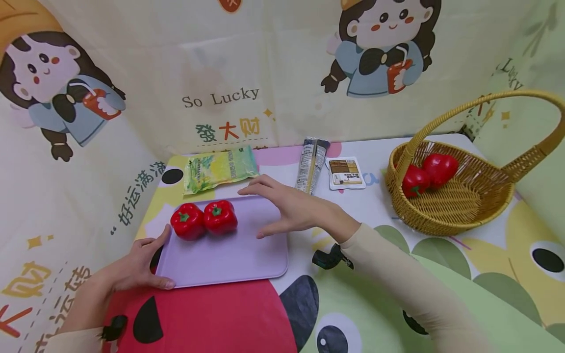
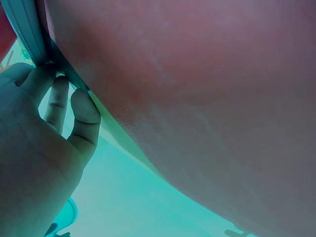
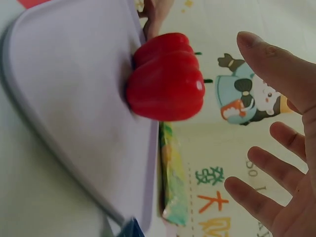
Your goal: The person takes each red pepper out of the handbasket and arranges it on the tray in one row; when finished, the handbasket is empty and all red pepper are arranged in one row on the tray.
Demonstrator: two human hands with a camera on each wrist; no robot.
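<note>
A lilac rectangular tray (image 1: 247, 257) lies on the table, with two red bell peppers (image 1: 187, 221) side by side near its left end. My left hand (image 1: 140, 264) grips the tray's left end, thumb at the front corner and fingers along the side. In the left wrist view, bent fingers (image 2: 85, 116) meet the tray's rim. Over the tray's right part hovers my right hand (image 1: 289, 203), fingers spread, holding nothing. The right wrist view shows that hand (image 3: 291, 173) apart from the peppers (image 3: 168, 86). Two more red peppers (image 1: 441, 170) sit in a wicker basket (image 1: 446, 223) at the right.
Behind the tray lies a green-yellow packet (image 1: 220, 169). A slim dark-and-silver packet (image 1: 311, 164) and a small white-and-brown sachet (image 1: 346, 172) lie to its right. The basket's tall handle (image 1: 485, 100) arches upward. A printed curtain (image 1: 291, 63) hangs behind the table.
</note>
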